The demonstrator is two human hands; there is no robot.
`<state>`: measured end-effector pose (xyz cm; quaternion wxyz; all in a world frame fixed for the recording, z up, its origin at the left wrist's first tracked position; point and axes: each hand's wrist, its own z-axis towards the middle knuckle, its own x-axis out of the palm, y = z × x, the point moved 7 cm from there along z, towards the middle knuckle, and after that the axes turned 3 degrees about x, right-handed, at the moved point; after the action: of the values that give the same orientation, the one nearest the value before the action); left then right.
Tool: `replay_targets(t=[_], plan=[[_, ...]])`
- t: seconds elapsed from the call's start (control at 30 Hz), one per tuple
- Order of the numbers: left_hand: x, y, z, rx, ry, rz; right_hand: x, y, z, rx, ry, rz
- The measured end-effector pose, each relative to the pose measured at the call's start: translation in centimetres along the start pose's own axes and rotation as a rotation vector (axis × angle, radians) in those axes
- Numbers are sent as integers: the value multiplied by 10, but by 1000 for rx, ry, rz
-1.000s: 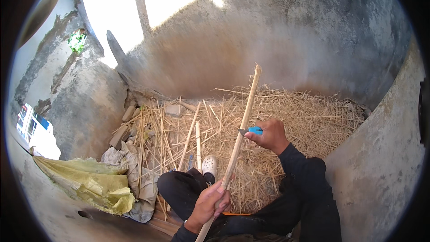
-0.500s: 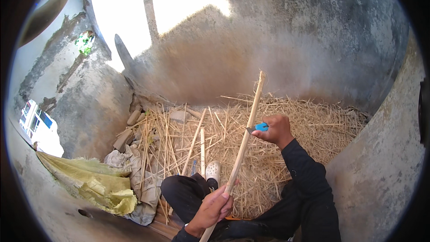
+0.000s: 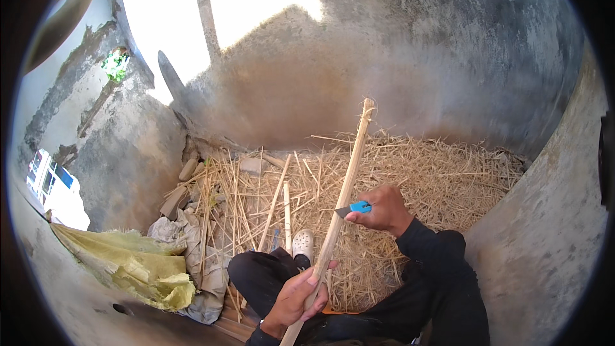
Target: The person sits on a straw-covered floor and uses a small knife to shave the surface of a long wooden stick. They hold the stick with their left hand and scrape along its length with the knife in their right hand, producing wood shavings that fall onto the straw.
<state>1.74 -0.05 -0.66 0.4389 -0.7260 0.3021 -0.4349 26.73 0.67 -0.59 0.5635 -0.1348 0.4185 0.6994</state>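
Observation:
My left hand (image 3: 296,299) grips the lower part of a long pale bamboo stick (image 3: 346,184) that slants up and to the right, its frayed tip high above the straw. My right hand (image 3: 382,208) holds a blue-handled knife (image 3: 353,209) with its blade set against the stick's right side about halfway up. My dark-trousered leg (image 3: 269,279) stretches forward, ending in a white shoe (image 3: 303,242).
Straw and shavings (image 3: 442,182) cover the ground ahead, with several cut sticks (image 3: 275,202) lying in it. A yellow sack (image 3: 138,269) and grey cloth (image 3: 198,263) lie at the left. Rough concrete walls (image 3: 448,70) close in at the back and right.
The knife has slid down the stick toward me, and the right hand sits lower. The view has tilted slightly, so the stick appears further right.

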Motion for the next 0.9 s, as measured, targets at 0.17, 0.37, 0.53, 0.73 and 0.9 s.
replay_targets(t=[0.17,0.37,0.53,0.73,0.9], plan=[[7,-3,2,23,45,11,-8,-5,7,-55,-78,-26],[7,-6,6,38,27,35,-15,-10,15,-107,-145,-132],[9,-2,-2,17,24,38,-23,-72,27,219,-155,-155],[10,14,-10,-31,38,51,-34,-97,28,357,-169,-279],[5,17,-8,-35,34,48,-29,-112,34,420,-140,-322]])
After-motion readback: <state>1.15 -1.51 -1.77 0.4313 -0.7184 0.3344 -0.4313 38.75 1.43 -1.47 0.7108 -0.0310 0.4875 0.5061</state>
